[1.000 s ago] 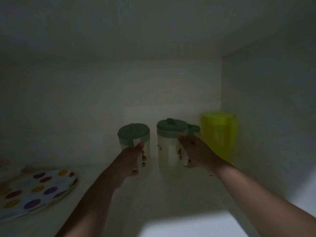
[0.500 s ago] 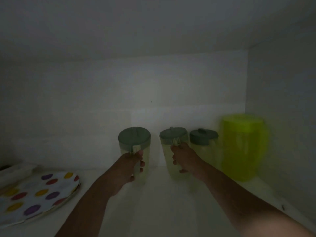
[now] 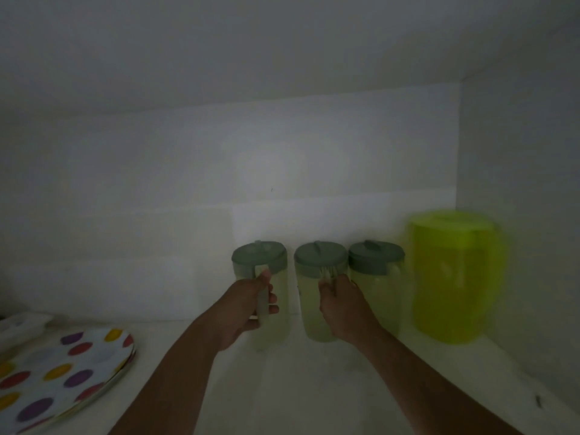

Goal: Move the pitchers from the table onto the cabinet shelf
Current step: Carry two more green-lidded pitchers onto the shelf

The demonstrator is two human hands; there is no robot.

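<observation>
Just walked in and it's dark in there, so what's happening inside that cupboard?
A person is putting pitchers on the cabinet shelf. The left hand grips the handle of one green-lidded pitcher, and the right hand grips the next pitcher. A third lidded pitcher and a bright yellow-green jug stand to the right. A spotted plate lies at the left.

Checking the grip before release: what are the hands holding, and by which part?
Left hand holds a clear grey-lidded plastic pitcher by its handle; right hand holds another likewise.
</observation>
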